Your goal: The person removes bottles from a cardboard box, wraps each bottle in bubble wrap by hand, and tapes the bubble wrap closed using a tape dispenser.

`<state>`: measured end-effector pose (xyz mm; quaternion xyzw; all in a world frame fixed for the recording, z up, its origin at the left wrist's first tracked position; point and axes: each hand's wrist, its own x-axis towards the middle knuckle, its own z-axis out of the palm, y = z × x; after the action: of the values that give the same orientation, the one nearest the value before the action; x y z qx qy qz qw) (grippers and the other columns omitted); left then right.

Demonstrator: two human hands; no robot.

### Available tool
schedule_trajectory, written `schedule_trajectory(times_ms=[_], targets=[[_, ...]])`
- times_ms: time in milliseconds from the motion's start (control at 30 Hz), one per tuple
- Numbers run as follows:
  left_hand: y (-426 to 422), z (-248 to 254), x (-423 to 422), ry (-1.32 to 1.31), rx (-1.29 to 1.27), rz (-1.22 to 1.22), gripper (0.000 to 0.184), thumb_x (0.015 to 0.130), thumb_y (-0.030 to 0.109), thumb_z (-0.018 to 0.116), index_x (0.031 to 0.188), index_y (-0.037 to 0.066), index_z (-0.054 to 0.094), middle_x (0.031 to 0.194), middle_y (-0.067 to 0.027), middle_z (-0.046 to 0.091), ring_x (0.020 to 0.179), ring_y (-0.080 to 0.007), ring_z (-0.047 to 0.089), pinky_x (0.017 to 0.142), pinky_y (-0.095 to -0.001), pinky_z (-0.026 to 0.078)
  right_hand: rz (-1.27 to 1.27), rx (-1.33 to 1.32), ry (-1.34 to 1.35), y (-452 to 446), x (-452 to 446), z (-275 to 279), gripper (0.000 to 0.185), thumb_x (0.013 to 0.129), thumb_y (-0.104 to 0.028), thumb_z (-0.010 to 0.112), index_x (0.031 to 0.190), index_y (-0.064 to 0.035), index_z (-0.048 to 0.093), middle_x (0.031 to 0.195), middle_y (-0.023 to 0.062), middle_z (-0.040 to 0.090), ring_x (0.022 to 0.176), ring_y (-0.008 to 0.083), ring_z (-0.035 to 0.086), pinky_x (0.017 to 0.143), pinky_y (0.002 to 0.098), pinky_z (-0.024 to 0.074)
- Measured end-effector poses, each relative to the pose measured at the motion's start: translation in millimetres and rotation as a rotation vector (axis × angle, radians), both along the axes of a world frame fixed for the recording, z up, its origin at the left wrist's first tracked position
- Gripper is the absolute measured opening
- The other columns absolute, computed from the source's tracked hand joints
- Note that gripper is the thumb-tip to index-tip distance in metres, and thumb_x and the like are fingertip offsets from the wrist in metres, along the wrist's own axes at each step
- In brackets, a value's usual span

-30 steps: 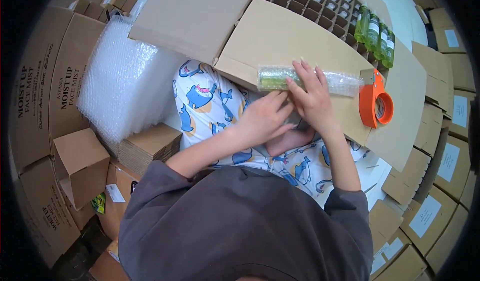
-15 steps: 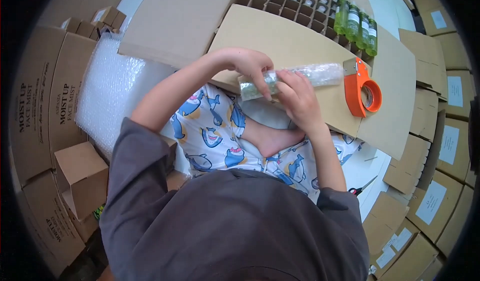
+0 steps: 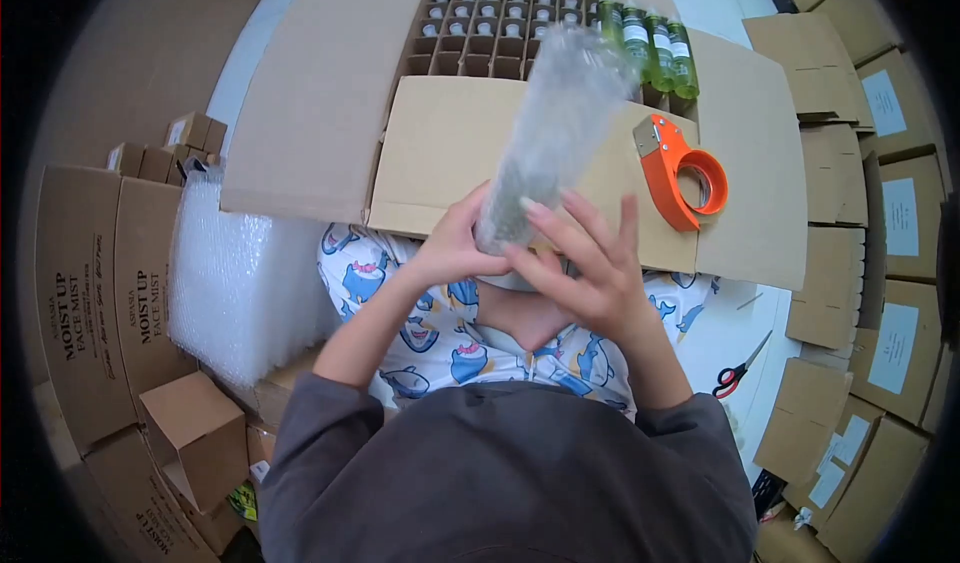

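Observation:
A green bottle rolled in clear bubble wrap points up and away from me over the box flap, its far end loose and a little blurred. My left hand grips the near end, thumb and fingers around it. Against the same end, my right hand has its fingers stretched and spread, the fingertips at the wrap. An orange tape dispenser lies on the flap to the right of the wrapped bottle. Several unwrapped green bottles lie side by side at the far right of the open carton.
The open carton has cardboard dividers with several capped bottles upright in them. A bubble wrap stack stands at left, near a small open box. Scissors lie on the floor at right. Cardboard boxes line both sides.
The wrapped bottle has swung from lying sideways on the flap to pointing away from me, lifted. My left hand has shifted to its near end; my right hand's fingers have spread.

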<state>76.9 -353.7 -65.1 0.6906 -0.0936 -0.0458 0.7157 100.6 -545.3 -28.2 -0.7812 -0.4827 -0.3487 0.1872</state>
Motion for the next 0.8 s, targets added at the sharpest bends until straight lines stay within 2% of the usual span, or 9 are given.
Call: schedule_trajectory(times_ms=[33,67,133,200,267,300,400,600,800], targets=[[0.1,-2.6,2.0,-0.005,0.002,-0.008,0.064,0.063,0.004,0.073,0.119,0.003,0.043,0.106,-0.0087,0.057,0.096,-0.0214,0.058,0.084,-0.0336,0.048,0.085,0.110,0.113,-8.3,-5.5,13.5,0.024,0.073,-0.018,0.065,0.097,-0.0176,0.064,0.112,0.0050,0.054,0.107,0.0272,0.050,0.103,0.0525,0.0278],[1.1,-5.0,4.5,-0.192,0.171,0.072,0.064,0.062,0.005,0.074,0.118,0.003,0.044,0.105,-0.0096,0.057,0.096,-0.0233,0.058,0.083,-0.0344,0.048,0.172,0.221,0.223,-14.5,-9.5,22.7,0.026,0.071,-0.018,0.067,0.097,-0.0172,0.064,0.110,0.0071,0.052,0.105,0.0297,0.050,0.102,0.0523,0.0292],[3.2,-11.8,7.8,-0.563,0.503,0.230,0.065,0.059,0.007,0.077,0.117,0.005,0.045,0.102,-0.0115,0.058,0.094,-0.0271,0.059,0.083,-0.0360,0.048,0.102,0.521,0.231,-21.4,-15.4,29.4,0.017,0.071,-0.021,0.069,0.088,-0.0190,0.065,0.104,0.0072,0.049,0.093,0.0244,0.048,0.088,0.0403,0.0375],[8.9,-29.4,11.5,-0.524,0.441,0.244,0.065,0.059,0.008,0.077,0.116,0.006,0.045,0.102,-0.0121,0.059,0.093,-0.0281,0.059,0.082,-0.0365,0.048,-0.025,0.564,0.382,-41.2,-26.2,54.1,0.014,0.069,-0.014,0.063,0.081,-0.0065,0.061,0.101,0.0146,0.046,0.096,0.0262,0.046,0.084,0.0426,0.0415],[13.7,-41.4,17.6,-0.433,0.328,0.290,0.066,0.058,0.011,0.078,0.115,0.007,0.046,0.100,-0.0132,0.059,0.091,-0.0303,0.059,0.080,-0.0376,0.048,0.093,0.752,0.410,-47.9,-14.6,65.8,0.017,0.070,-0.021,0.063,0.075,-0.0050,0.059,0.101,0.0154,0.045,0.091,0.0248,0.045,0.077,0.0385,0.0408],[13.3,-40.1,22.6,-0.435,0.329,0.283,0.066,0.058,0.011,0.078,0.115,0.007,0.046,0.100,-0.0132,0.059,0.091,-0.0303,0.059,0.080,-0.0376,0.048,0.088,0.755,0.407,-50.6,-15.1,75.1,0.017,0.070,-0.021,0.063,0.075,-0.0050,0.059,0.101,0.0154,0.045,0.091,0.0248,0.045,0.077,0.0385,0.0408],[14.6,-34.0,36.1,-0.985,0.410,0.337,0.063,0.059,0.011,0.078,0.113,0.007,0.046,0.098,-0.0116,0.060,0.089,-0.0285,0.059,0.078,-0.0378,0.048,0.189,0.721,0.468,-54.7,-17.6,107.4,0.024,0.070,-0.028,0.063,0.072,-0.0044,0.058,0.096,0.0148,0.045,0.083,0.0243,0.045,0.074,0.0364,0.0390],[12.7,-33.4,37.5,-0.996,0.442,0.359,0.063,0.059,0.011,0.078,0.112,0.008,0.045,0.096,-0.0111,0.060,0.088,-0.0292,0.059,0.077,-0.0382,0.047,-0.033,0.145,0.457,-43.3,-24.5,137.3,0.018,0.056,-0.015,0.072,0.065,-0.0050,0.060,0.090,0.0111,0.055,0.084,0.0262,0.051,0.067,0.0337,0.0394],[13.8,-32.8,36.3,-0.974,0.526,0.378,0.064,0.059,0.012,0.078,0.113,0.008,0.044,0.096,-0.0116,0.059,0.088,-0.0301,0.058,0.077,-0.0390,0.047,-0.161,0.141,0.446,-38.7,-16.5,126.9,0.017,0.052,-0.007,0.072,0.064,-0.0055,0.061,0.091,0.0075,0.057,0.086,0.0253,0.053,0.066,0.0323,0.0400]])
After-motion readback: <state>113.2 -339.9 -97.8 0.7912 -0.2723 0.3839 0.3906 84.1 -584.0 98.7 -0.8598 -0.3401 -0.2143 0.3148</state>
